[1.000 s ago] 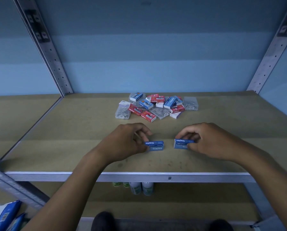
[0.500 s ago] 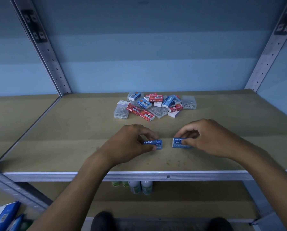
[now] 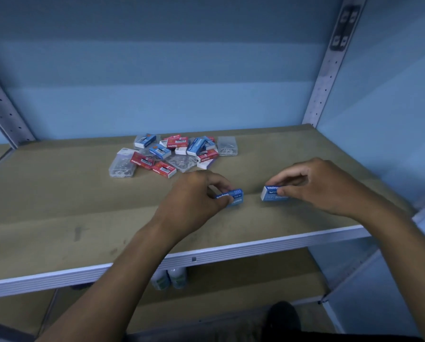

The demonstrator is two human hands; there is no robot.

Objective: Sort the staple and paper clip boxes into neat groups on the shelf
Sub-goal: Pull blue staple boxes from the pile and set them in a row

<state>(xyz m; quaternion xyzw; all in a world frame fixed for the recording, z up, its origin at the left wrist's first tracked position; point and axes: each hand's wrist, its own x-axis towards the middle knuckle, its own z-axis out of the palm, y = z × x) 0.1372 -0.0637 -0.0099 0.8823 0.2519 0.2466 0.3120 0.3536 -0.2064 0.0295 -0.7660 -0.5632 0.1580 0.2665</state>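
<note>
My left hand pinches a blue staples box that lies on the brown shelf board. My right hand pinches a second blue staples box a short gap to the right. Both boxes sit near the front half of the shelf. Behind them lies a mixed heap of red staple boxes, blue staple boxes and clear paper clip boxes, with one clear box at its right end and another at its left.
Perforated metal uprights stand at the back left and back right. The shelf has a white front rail. Two white bottles stand on the lower shelf. A blue wall closes the right side.
The camera has turned left, so the scene sits further right in view. Both hands have kept their pinch on the two blue boxes, which remain a short gap apart.
</note>
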